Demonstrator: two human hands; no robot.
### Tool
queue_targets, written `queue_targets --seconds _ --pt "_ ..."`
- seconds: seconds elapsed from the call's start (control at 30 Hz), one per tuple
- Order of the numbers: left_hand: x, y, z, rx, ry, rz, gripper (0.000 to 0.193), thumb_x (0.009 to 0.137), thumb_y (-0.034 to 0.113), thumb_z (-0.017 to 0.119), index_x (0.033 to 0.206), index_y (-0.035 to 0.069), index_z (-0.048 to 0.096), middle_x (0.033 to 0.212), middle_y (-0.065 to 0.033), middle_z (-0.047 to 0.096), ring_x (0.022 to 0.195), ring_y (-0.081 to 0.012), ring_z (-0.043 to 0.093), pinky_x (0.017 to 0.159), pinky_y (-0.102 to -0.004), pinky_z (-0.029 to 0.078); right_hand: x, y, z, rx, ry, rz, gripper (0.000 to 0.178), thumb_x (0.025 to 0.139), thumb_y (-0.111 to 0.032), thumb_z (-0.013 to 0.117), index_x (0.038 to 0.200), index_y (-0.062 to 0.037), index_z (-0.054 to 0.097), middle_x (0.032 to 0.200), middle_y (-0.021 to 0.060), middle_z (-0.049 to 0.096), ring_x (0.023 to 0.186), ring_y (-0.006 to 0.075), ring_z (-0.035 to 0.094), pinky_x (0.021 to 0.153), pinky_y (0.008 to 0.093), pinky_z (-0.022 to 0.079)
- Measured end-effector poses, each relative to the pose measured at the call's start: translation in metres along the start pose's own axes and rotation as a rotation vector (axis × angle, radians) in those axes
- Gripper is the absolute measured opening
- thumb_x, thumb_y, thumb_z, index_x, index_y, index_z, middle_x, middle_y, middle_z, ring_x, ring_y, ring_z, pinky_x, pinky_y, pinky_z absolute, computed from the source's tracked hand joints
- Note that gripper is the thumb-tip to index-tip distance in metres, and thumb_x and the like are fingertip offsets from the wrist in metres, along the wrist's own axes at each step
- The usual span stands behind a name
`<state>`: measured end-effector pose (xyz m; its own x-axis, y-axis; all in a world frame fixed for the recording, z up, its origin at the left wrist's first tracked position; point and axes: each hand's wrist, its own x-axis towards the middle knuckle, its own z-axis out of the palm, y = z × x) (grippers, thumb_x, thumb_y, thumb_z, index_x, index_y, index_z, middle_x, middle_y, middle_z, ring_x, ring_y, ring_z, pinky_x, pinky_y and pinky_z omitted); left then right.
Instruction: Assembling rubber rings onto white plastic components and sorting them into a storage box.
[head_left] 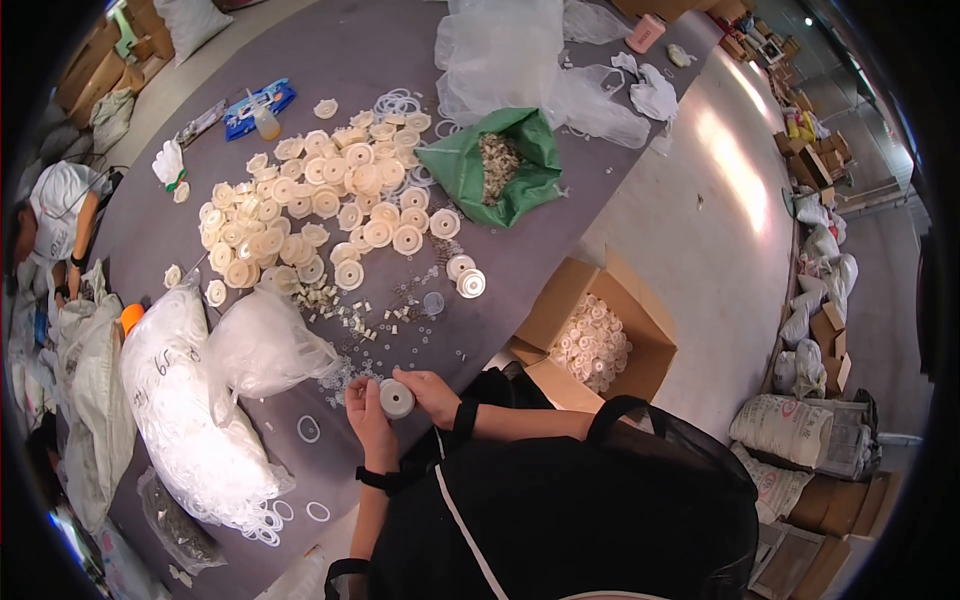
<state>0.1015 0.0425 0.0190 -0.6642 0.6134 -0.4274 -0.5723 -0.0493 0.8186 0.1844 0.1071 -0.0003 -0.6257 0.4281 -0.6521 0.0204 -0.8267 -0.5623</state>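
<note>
Between my two hands, close to the table's near edge, is a round white plastic part point(396, 399) with a dark hole in its middle. My left hand point(372, 425) grips its left side, and my right hand point(433, 396) closes on its right rim. Small clear washers point(352, 378) lie just beyond my left hand. Farther off are small white fittings point(355, 318) and a wide pile of cream scalloped discs point(325, 180). Two stacked round pieces point(470, 283) stand right of that pile.
A green bag point(490, 165) of small parts lies open on the grey table point(560, 240). Bags of white rings point(190, 400) fill the left. An open cardboard box point(640, 350) of white parts stands at the right edge. Another person point(65, 215) is at far left.
</note>
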Motion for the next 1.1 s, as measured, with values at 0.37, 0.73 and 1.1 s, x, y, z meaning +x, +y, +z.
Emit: queue_targets --seconds 0.37,0.73,1.1 --pt "0.074 -0.071 0.065 0.449 -0.260 -0.032 0.010 0.082 0.013 0.052 0.085 0.003 0.052 0.073 0.0002 0.050 0.063 -0.0058 0.047 0.057 -0.0204 0.040 0.002 -0.034 -0.098 0.335 0.289 -0.230 0.020 0.082 -0.026 0.051 0.093 -0.0085 0.054 0.078 -0.0003 0.057 0.070 0.0093 0.053 0.061 0.0232 0.042" --pt "0.136 -0.075 0.163 1.509 -0.795 0.865 0.047 0.061 -0.002 0.050 0.107 0.009 0.049 0.106 -0.0088 0.047 0.098 -0.0244 0.044 0.081 -0.0363 0.033 0.049 -0.106 -0.207 -0.066 0.425 -0.238 0.031 0.081 -0.019 0.050 0.107 -0.0034 0.050 0.087 0.0066 0.057 0.077 0.0146 0.055 0.066 0.0263 0.044" --pt "0.137 -0.070 0.145 1.488 -0.643 0.784 0.059 0.054 0.011 0.066 0.109 0.005 0.044 0.099 -0.0092 0.048 0.092 -0.0272 0.045 0.079 -0.0366 0.033 0.028 -0.115 -0.185 -0.952 0.505 -0.712 0.052 0.071 -0.008 0.054 0.119 -0.0010 0.036 0.120 0.0186 0.038 0.114 0.0326 0.035 0.094 0.0352 0.029"
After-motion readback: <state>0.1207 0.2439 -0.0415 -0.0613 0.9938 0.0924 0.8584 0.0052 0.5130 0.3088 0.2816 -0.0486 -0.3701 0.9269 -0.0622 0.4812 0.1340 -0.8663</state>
